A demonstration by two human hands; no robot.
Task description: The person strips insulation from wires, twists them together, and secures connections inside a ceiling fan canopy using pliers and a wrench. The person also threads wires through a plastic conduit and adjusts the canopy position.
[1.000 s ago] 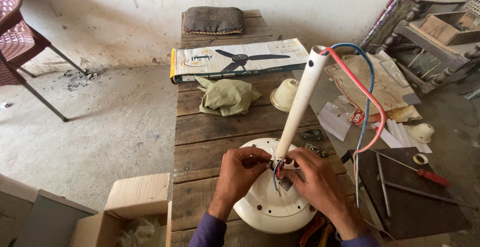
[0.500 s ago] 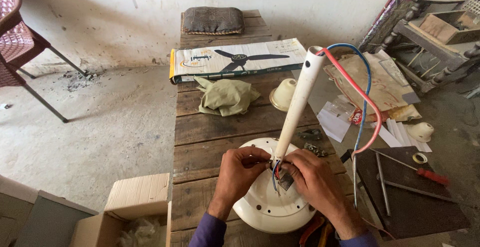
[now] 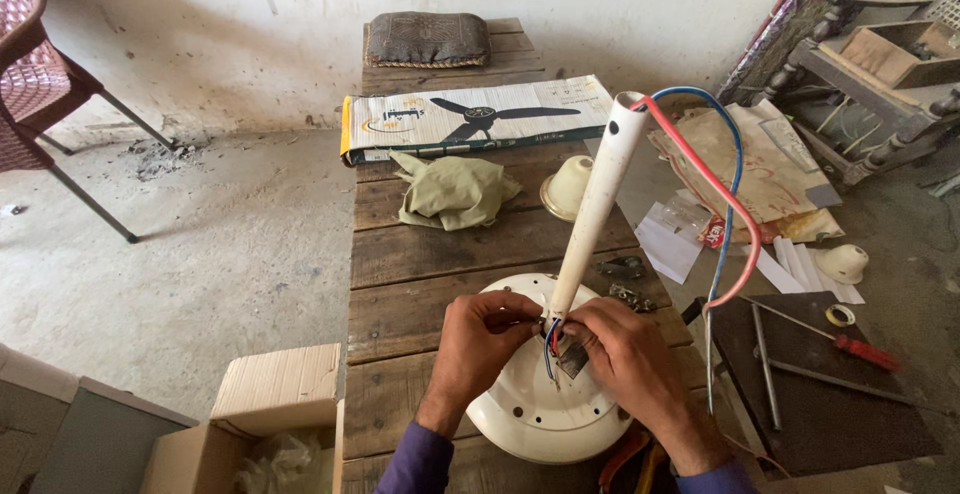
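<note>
Cream fan motor flat on table; white downrod tilted.

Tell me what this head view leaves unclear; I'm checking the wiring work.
- Where the wires join at the foot of the white rod: covered by left hand and right hand.
- Near rim of the cream fan motor housing: partly behind the wrists.
- Small metal parts: too small to identify.

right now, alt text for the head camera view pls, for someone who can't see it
Both hands, left hand and right hand, work at the base of a white rod standing on a cream fan motor on a wooden table. Red and blue wires loop from the rod's top.
</note>
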